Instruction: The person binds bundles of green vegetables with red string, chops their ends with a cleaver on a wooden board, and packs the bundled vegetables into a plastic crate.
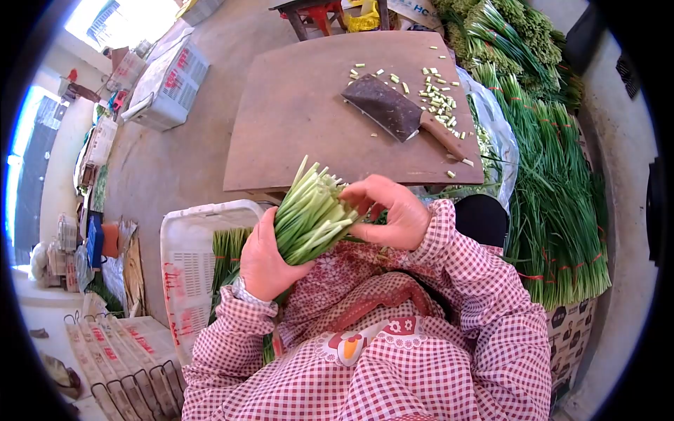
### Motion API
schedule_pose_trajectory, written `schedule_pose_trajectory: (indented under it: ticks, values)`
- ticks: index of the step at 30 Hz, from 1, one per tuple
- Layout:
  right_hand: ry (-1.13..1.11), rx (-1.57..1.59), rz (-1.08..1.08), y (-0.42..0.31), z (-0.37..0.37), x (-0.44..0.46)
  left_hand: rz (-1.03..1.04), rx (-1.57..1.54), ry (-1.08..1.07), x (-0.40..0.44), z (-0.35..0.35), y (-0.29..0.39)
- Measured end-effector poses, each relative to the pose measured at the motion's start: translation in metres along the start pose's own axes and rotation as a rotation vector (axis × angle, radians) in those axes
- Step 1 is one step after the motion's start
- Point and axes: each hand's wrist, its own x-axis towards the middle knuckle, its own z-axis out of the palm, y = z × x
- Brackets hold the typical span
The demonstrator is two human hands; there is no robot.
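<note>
1 L hand (270, 261), 1 R hand (397, 217), 1 held bunch (305, 217), 1 table (302, 112), 1 cleaver (390, 109), min. 3 crates (172, 84), cut bits (440, 103): dozens tbh, approx.

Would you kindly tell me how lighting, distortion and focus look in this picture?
Head view: glare washes out the bright opening at upper left; head view: wide-angle distortion bows the far edge of the table, with black corners; head view: left hand, right hand and green stalks look reasonably sharp.
</note>
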Motion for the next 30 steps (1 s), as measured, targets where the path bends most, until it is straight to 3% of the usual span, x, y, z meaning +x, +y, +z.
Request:
schedule_pose_trajectory:
  ticks: [6,8,11,13,16,19,28,30]
  values:
    - [-0.028,-0.115,-0.042,0.002,0.004,-0.012,0.066,0.111,0.084,-0.007,0.004,0.005]
    - [0.012,-0.171,-0.041,-0.004,-0.001,-0.015,0.106,0.083,-0.120,-0.004,-0.014,0.007]
    - [0.192,-0.227,0.011,0.009,-0.012,-0.018,0.039,0.076,-0.209,0.005,-0.024,0.007]
    - [0.131,-0.279,0.065,-0.002,-0.024,-0.021,0.054,0.078,-0.157,0.005,-0.015,0.002]
    - [0.031,-0.270,-0.094,-0.020,-0.010,-0.024,0.009,-0.068,-0.126,0.009,-0.010,0.002]
    - [0.176,-0.417,-0.308,-0.011,0.013,-0.014,0.039,-0.090,-0.219,0.024,-0.013,-0.001]
    - [0.016,-0.549,-0.499,0.005,0.008,0.015,0.072,-0.453,-0.533,0.053,-0.014,-0.023]
    - [-0.016,-0.575,-0.502,0.002,0.004,0.018,0.124,-0.366,-0.471,0.056,-0.015,-0.023]
